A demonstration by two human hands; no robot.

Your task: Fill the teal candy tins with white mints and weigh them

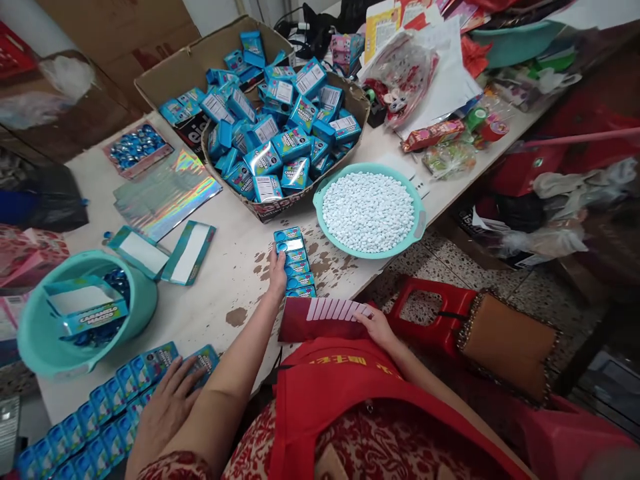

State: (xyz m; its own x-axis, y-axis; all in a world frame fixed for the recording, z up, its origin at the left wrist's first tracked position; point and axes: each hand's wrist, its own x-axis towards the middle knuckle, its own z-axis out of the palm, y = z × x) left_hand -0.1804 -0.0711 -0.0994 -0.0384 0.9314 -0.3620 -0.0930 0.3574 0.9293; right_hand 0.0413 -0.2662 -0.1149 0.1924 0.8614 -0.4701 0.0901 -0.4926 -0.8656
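Stained worktable; left hand touches Caramelo boxes, finger closure unclear; right hand pinches striped maroon board; seemingly arranging; next needs steadiness.

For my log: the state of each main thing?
Pack row: lined up, left grip touching
Sheet: strips on it, right grip touching
Carton: open, heaped with packs
Bowl: filled with white pieces
Bucket: open, holding a card tray
Pink box: open, full of blue pieces

Single head-worn view, looking forward and down from above the red apron, fairly near left hand and right hand, table spreading beyond both.
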